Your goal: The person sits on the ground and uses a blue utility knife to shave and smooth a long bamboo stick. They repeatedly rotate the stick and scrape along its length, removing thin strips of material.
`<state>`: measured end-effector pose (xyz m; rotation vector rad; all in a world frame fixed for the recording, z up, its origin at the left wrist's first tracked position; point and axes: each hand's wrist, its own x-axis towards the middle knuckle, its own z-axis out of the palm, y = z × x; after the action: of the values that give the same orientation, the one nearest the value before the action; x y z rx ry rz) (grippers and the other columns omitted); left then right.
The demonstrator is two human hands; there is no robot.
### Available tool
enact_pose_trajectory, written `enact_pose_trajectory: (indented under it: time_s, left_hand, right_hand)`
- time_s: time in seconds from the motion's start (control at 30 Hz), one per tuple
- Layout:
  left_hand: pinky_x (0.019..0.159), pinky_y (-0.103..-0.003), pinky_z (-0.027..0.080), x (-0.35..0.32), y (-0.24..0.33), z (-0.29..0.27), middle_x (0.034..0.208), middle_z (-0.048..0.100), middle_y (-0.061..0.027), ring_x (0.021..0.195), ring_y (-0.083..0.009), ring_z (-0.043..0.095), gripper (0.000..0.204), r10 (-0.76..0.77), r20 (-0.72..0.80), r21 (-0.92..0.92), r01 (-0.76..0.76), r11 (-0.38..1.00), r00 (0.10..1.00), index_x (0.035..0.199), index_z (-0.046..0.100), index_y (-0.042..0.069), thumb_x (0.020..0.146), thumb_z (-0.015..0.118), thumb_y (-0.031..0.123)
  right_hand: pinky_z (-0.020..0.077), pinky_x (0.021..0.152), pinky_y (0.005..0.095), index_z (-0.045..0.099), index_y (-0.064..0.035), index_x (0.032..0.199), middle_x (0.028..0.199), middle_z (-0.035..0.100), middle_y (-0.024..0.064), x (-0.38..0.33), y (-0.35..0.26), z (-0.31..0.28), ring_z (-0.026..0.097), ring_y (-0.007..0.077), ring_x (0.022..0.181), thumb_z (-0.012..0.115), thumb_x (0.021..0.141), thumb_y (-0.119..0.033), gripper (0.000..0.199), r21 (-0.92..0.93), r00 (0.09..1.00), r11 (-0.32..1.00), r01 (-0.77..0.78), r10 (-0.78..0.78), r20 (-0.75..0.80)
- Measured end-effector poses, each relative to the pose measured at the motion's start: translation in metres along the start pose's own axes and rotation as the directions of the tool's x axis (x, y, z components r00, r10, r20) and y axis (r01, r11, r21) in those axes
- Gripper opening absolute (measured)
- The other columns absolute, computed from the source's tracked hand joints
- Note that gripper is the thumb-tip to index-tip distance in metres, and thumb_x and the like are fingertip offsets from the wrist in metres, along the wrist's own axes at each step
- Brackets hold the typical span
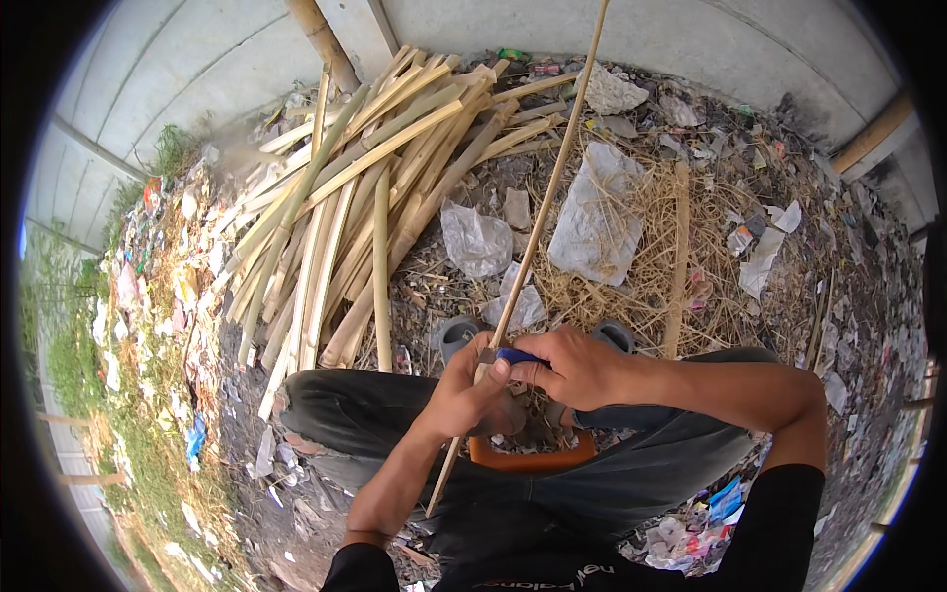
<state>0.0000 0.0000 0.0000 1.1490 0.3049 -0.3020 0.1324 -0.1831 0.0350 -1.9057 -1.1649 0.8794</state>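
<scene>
A long, thin bamboo strip (pixel 550 187) runs from the top of the view down between my knees, slanting. My left hand (pixel 460 397) is closed around it, thumb pressed near the blade. In my right hand (pixel 574 367) is a knife with a blue handle (pixel 517 355), gripped close beside the left thumb. Its short blade lies against the strip and is mostly hidden by my fingers. Both hands meet in front of my lap, above my feet in grey sandals (pixel 457 333).
A heap of split bamboo strips (pixel 370 187) lies ahead to the left. White plastic sheeting (pixel 600 212), dry shavings and a flat bamboo piece (pixel 679 257) cover the littered ground ahead. An orange object (pixel 533 455) sits between my legs. A pale wall (pixel 681 44) stands behind.
</scene>
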Motion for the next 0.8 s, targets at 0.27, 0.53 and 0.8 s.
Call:
enact_pose_trajectory:
  time_s: [0.27, 0.53, 0.8]
  left_hand:
    - [0.089, -0.026, 0.044, -0.003, 0.006, 0.0, 0.105, 0.06, -0.0017, 0.098, -0.0071, 0.052, 0.038, 0.153, -0.015, 0.203, -0.147, 0.968, 0.988, 0.124, 0.056, 0.002, 0.103, 0.068, 0.031]
    - [0.087, -0.026, 0.045, -0.007, 0.004, -0.005, 0.103, 0.06, -0.0004, 0.095, -0.0067, 0.053, 0.046, 0.097, -0.011, 0.089, -0.096, 0.991, 0.995, 0.127, 0.053, 0.002, 0.099, 0.074, 0.032]
    - [0.072, -0.024, 0.042, -0.002, 0.007, 0.005, 0.089, 0.056, 0.0027, 0.08, -0.0056, 0.05, 0.045, 0.179, -0.038, 0.221, -0.166, 0.961, 0.983, 0.125, 0.054, 0.002, 0.094, 0.079, 0.023]
  right_hand:
    - [0.0539, 0.065, 0.0497, 0.067, 0.0025, 0.108, 0.074, 0.068, 0.0244, -0.005, -0.009, -0.001, 0.068, 0.0447, 0.067, 0.053, 0.106, -0.044, 0.048, 0.074, 0.987, 0.994, -0.085, 0.074, 0.139]
    - [0.0527, 0.064, 0.0523, 0.064, 0.0059, 0.093, 0.066, 0.065, 0.0246, -0.001, -0.008, 0.0, 0.068, 0.0449, 0.066, 0.052, 0.106, -0.047, 0.055, -0.059, 1.0, 0.998, 0.024, -0.023, 0.013]
    - [0.0497, 0.062, 0.0538, 0.063, 0.0035, 0.089, 0.067, 0.064, 0.0253, 0.01, 0.008, -0.024, 0.066, 0.047, 0.067, 0.051, 0.107, -0.046, 0.054, -0.237, 0.981, 0.969, -0.067, 0.021, -0.192]
